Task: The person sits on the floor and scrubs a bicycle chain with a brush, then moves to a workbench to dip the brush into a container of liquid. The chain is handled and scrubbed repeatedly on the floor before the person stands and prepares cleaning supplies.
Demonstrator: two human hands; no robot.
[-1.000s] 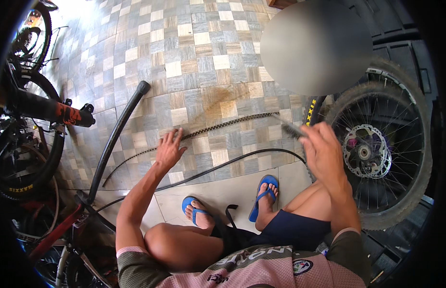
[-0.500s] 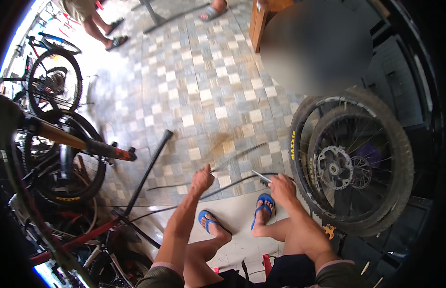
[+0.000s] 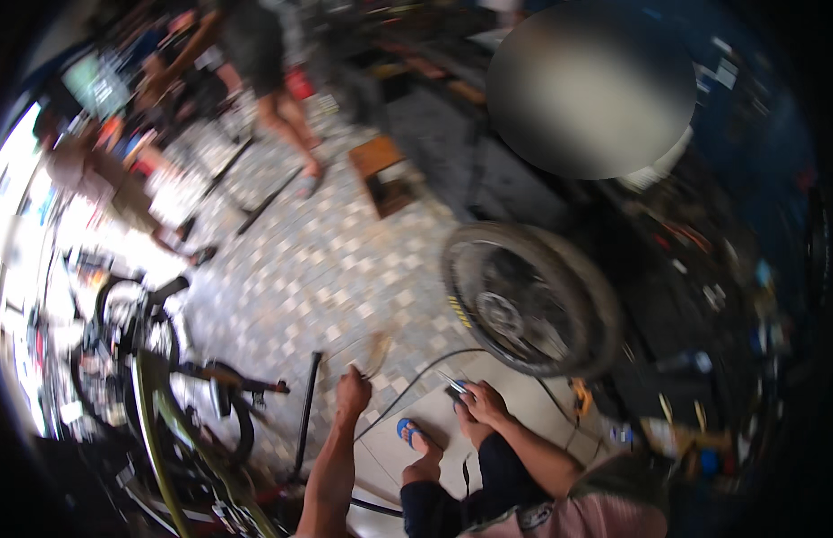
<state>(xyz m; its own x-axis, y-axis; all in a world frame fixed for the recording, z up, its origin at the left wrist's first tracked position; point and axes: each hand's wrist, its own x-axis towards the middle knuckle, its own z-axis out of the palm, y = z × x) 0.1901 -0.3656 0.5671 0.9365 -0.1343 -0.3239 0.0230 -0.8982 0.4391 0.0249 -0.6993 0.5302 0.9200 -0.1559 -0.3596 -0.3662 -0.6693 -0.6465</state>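
Observation:
My left hand (image 3: 353, 392) is closed in a fist, out in front over the tiled floor. A blurred brownish strand (image 3: 378, 352) curves up from it; half a second ago this looked like a length of bicycle chain. Nearer my right knee, my right hand (image 3: 482, 403) has its fingers wrapped round a slim silvery rod-like tool (image 3: 450, 382). Something dark sits beside that tool, too blurred to name. A thin black hose (image 3: 415, 380) arcs across the floor between the two hands.
Two bicycle wheels (image 3: 515, 300) lean together at the right. Bicycles stand at the left, one with a green frame (image 3: 151, 417); a black bar (image 3: 309, 408) rises nearby. A wooden box (image 3: 378, 168) and two people (image 3: 255, 63) are farther off. Black cases and tools fill the right side.
My view has swung up and to the right, blurring the scene and bringing more of the room in. Both hands keep their hold; the strand from my left hand now hangs closer to it.

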